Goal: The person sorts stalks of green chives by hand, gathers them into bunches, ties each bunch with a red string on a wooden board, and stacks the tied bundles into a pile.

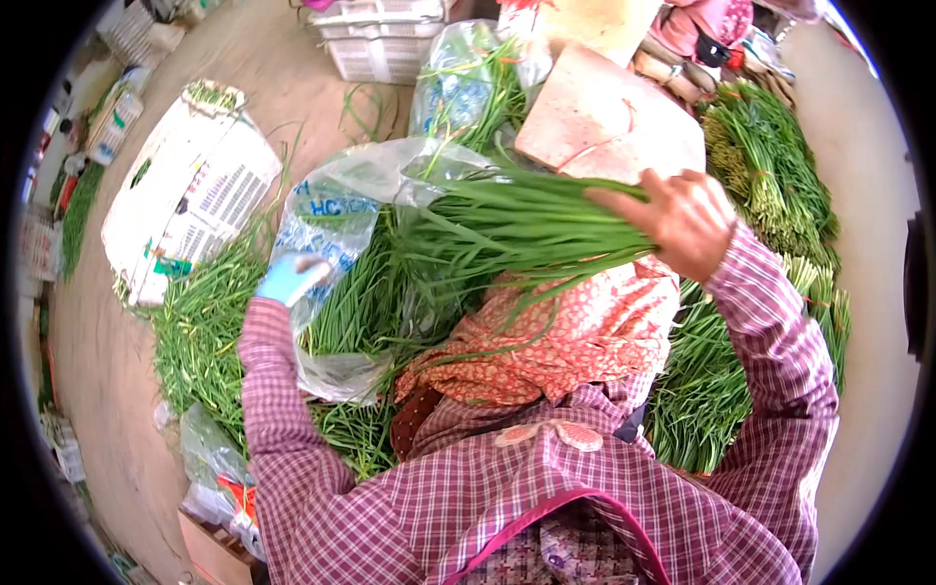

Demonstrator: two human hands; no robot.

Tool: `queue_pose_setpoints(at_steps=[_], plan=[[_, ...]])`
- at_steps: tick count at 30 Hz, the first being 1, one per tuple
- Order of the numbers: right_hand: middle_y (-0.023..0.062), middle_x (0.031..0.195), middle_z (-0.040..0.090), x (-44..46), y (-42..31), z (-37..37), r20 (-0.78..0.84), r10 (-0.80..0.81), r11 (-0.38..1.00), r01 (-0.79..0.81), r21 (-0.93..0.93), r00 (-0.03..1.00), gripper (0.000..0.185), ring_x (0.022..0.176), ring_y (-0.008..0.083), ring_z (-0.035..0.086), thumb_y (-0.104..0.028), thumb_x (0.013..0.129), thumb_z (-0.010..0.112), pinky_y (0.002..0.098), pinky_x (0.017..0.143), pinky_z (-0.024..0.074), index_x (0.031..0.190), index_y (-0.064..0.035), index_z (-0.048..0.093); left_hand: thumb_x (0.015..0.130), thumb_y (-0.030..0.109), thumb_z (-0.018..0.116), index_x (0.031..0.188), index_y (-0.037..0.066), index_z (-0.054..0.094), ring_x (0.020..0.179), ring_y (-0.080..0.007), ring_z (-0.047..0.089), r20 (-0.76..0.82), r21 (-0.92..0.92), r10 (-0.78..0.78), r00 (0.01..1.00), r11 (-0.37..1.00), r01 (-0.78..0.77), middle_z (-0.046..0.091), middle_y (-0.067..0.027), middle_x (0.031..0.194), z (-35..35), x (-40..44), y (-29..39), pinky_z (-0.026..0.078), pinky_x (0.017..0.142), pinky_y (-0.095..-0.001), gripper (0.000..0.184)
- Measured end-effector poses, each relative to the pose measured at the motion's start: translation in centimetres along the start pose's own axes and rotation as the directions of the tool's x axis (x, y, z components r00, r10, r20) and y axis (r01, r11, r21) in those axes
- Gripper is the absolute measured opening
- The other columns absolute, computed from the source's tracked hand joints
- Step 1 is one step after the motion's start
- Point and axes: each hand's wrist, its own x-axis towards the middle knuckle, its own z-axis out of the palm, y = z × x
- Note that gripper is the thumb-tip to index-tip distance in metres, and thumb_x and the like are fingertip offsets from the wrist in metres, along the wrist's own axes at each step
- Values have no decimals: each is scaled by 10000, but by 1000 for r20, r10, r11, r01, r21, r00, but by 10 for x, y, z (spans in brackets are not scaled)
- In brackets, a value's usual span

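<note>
In my right hand (675, 222) is a large bunch of long green garlic chives (526, 219), gripped by one end. The loose leaves point left, over the mouth of a clear plastic bag (336, 210) with blue print. My left hand (292, 280), in a pale blue and white glove, is closed on the left edge of that bag. More chives (361, 302) show inside the bag. A red patterned cloth (575, 331) covers my lap below the bunch.
Loose leaves (205, 331) heap on the left beside a white sack (195, 185). Stacked chive bundles (770, 166) lie on the right. Ahead are a pinkish board (614, 117), another bag (453, 83) of greens and a white crate (375, 49). A person's pink clothing (707, 24) shows at the top.
</note>
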Motion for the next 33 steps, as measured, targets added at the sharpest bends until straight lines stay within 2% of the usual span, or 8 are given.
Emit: queue_pose_setpoints(at_steps=[5,9,12,18,24,28,31,33], plan=[[-21,564,393,36,-31,-40,-172,-296,948,311,66,940,443,384,44,332,-79,899,540,203,282,322,1301,-255,478,778,560,661,1406,40,358,1228,-271,491,-310,-482,698,645,470,-740,524,-161,1315,-64,-75,174,450,963,-372,871],[-14,632,442,48,-44,-62,-360,-362,891,433,138,860,572,444,77,456,-95,778,598,224,371,423,1273,-347,463,706,829,447,1403,9,343,1289,-316,416,140,-609,882,451,436,-662,449,-189,1374,-19,-71,263,303,1078,-482,1081],[3,733,492,42,-39,-87,-386,-360,879,448,165,849,586,530,105,539,-133,767,518,248,436,481,1290,-391,461,742,656,610,1383,2,367,1222,-341,478,312,-905,856,412,399,-144,504,-216,1298,48,-59,238,360,1030,-495,947],[18,776,533,39,-28,-62,-339,-289,889,382,253,896,701,552,136,571,-89,728,560,277,430,505,1339,-397,404,731,514,692,1370,5,379,1219,-326,480,306,-950,857,414,243,197,518,-208,1279,111,-150,192,346,1043,-480,875],[62,911,599,78,-24,-45,-339,-301,796,431,425,891,885,582,174,604,-18,654,642,304,417,521,1383,-412,331,720,373,773,1357,7,391,1216,-312,482,282,-950,864,418,190,247,533,-200,1260,122,-163,155,331,1055,-465,828],[106,873,633,81,-9,-23,-232,-163,730,275,626,959,899,473,171,568,25,633,636,307,411,515,1414,-284,317,747,163,738,1231,-38,502,888,-305,608,239,-969,850,470,175,176,620,-191,999,130,-139,132,497,760,-404,576],[85,540,572,78,5,11,-157,-44,878,113,465,987,453,471,195,594,-188,809,636,331,414,479,1235,-70,541,758,282,743,1086,-25,591,787,-259,612,304,-951,794,527,282,124,633,-145,918,120,-126,108,495,700,-384,474],[98,529,585,76,11,28,-242,-78,890,177,420,967,237,491,203,618,-195,841,572,367,455,502,1046,-123,667,755,382,740,923,-14,641,729,-246,611,376,-916,744,552,387,102,630,-122,818,114,-117,95,494,677,-374,441]])
